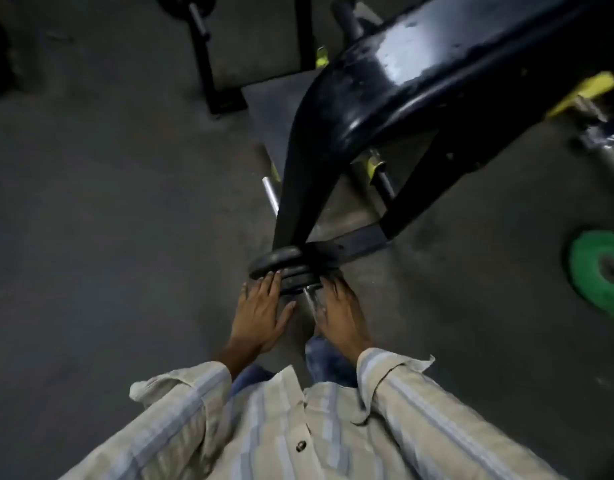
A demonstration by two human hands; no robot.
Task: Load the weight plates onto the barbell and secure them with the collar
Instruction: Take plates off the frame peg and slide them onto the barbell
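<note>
Head camera: I am looking down on a stack of small round black weight plates (291,270) sitting on a thin silver steel bar (309,299), right under the foot of a glossy black machine frame (385,95). My left hand (260,317) is pressing flat, fingers straight, against the stack's left side. My right hand (340,317) is touching its right side; that grip I cannot tell. A green disc plate (600,271) is lying well right of the stack.
</note>
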